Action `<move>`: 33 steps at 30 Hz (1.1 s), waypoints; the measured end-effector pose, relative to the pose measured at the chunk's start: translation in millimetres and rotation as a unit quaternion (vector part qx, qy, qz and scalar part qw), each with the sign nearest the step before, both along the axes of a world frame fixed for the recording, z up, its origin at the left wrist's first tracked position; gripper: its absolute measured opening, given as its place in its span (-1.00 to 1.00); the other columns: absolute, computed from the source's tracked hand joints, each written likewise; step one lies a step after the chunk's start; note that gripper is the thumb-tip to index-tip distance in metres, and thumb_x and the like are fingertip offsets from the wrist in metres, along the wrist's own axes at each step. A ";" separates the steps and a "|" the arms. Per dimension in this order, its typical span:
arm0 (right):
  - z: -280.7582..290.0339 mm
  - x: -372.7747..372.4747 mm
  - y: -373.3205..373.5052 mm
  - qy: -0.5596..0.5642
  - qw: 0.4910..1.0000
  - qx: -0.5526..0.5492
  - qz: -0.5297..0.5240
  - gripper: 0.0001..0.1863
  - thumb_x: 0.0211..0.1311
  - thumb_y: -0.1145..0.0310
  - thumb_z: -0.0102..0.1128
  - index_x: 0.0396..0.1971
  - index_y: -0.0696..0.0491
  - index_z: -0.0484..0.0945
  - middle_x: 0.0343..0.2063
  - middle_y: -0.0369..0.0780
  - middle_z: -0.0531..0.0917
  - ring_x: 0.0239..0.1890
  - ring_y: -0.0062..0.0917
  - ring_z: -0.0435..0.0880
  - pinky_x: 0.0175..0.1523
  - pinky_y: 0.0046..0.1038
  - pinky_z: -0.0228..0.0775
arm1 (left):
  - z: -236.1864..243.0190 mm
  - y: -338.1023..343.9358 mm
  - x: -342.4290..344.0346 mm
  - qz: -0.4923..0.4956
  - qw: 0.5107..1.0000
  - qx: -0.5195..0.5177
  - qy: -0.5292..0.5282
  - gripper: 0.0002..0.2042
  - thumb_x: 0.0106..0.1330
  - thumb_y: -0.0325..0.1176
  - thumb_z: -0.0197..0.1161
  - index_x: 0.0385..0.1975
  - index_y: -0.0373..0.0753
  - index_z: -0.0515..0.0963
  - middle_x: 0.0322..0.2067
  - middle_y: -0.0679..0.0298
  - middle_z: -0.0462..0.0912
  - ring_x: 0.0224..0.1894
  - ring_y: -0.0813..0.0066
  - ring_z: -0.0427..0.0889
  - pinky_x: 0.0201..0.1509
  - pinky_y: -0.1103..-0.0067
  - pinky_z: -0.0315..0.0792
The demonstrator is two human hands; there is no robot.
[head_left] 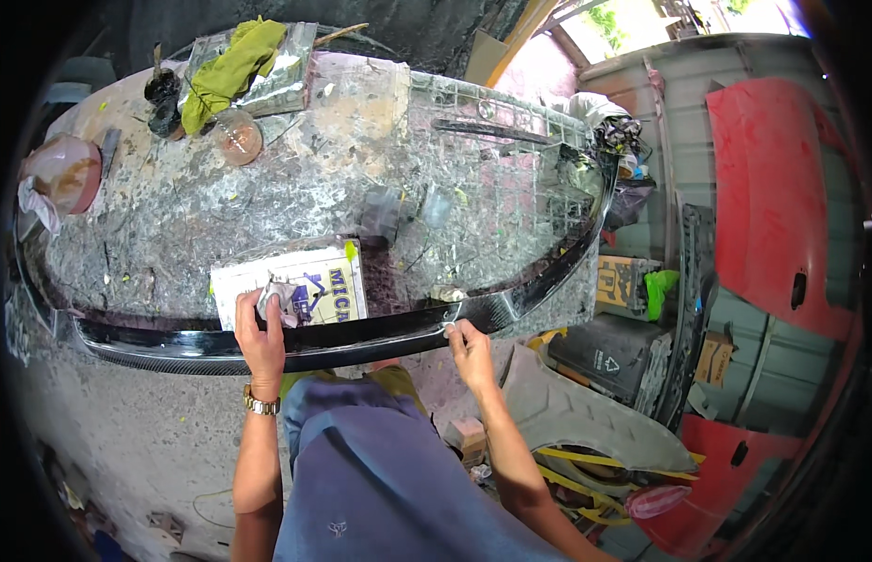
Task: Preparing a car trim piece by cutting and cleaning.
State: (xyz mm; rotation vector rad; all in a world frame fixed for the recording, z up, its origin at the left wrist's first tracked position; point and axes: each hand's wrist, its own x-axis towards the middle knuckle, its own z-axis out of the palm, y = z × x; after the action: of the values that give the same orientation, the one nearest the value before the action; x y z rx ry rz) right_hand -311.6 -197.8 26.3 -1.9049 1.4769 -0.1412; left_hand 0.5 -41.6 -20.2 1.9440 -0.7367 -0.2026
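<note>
At a paint-spattered workbench (155, 215), my left hand (260, 342) presses a crumpled grey rag (279, 302) onto the long, glossy black trim strip (361, 339) lying along the bench's near edge, fingers curled over the cloth beside a white printed sheet (314, 281). Further right, my right hand (471, 348) pinches the strip's front edge between thumb and fingertips. The strip looks light, stiff and slick, likely to scratch or flex, best gripped by its edges at two spread points; a red car panel (783, 206) leans beyond.
</note>
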 end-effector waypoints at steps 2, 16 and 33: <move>0.9 0.8 -7.2 -0.008 0.999 0.016 -0.041 -0.75 0.44 0.29 0.16 -0.34 0.19 0.51 -0.58 0.04 0.47 -0.58 -0.28 0.38 -0.33 -0.26 0.38 | 0.4 0.9 -0.7 0.001 1.000 0.003 -0.002 -0.85 0.39 -0.51 0.25 -0.14 -0.40 0.50 -0.29 0.05 0.54 -0.25 0.10 0.56 -0.10 0.36 0.45; 5.0 -0.2 -6.0 -0.007 0.999 0.022 -0.031 -0.77 0.41 0.29 0.16 -0.31 0.17 0.60 -0.57 0.05 0.55 -0.54 -0.08 0.49 -0.33 -0.24 0.39 | 1.6 1.1 0.3 -0.004 0.999 0.012 0.036 -0.84 0.40 -0.48 0.25 -0.12 -0.39 0.50 -0.28 0.06 0.54 -0.24 0.11 0.56 -0.11 0.38 0.45; 34.7 20.5 -0.5 0.112 0.992 0.062 0.019 -0.75 0.42 0.22 0.17 -0.24 0.12 0.61 -0.48 0.13 0.59 -0.32 0.16 0.57 -0.24 -0.06 0.40 | -3.7 0.7 0.4 -0.003 1.000 -0.008 0.030 -0.83 0.40 -0.46 0.26 -0.12 -0.37 0.50 -0.31 0.09 0.52 -0.29 0.19 0.54 -0.16 0.41 0.43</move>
State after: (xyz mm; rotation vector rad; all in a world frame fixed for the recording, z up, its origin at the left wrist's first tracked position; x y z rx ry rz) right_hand -291.1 -198.3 60.9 -1.8931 1.5561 0.1853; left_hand 0.9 -40.9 -23.9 1.9130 -0.7014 -0.2570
